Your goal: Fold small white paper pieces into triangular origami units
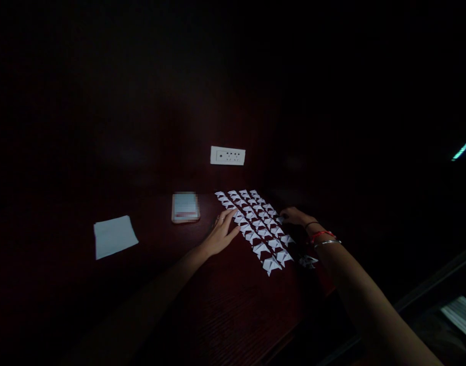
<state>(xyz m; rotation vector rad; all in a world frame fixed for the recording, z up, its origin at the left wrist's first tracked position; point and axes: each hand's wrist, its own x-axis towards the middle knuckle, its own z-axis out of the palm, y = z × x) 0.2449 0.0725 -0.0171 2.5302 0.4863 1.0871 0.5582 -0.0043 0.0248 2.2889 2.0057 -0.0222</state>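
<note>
Rows of small white origami figures [259, 223], all of folded paper with pointed corners, lie on a dark reddish wooden table [225, 295]. My left hand [220, 235] rests at the left edge of the rows, its fingers stretched out and apart, fingertips at the leftmost row. On the right side, my right hand [294, 216] has its fingers bent together at a folded paper figure [280, 220] in the rightmost row. Part of that figure is hidden by the fingers. Another small cluster of folded paper [308, 261] lies in shadow below my right wrist.
A stack of pale square paper [115, 237] lies to the left. Between it and the rows is a phone-like rectangular object [185, 207], its face blurred out. A white socket panel [228, 156] is on the dark wall behind. Pale striped material [462, 317] shows at lower right.
</note>
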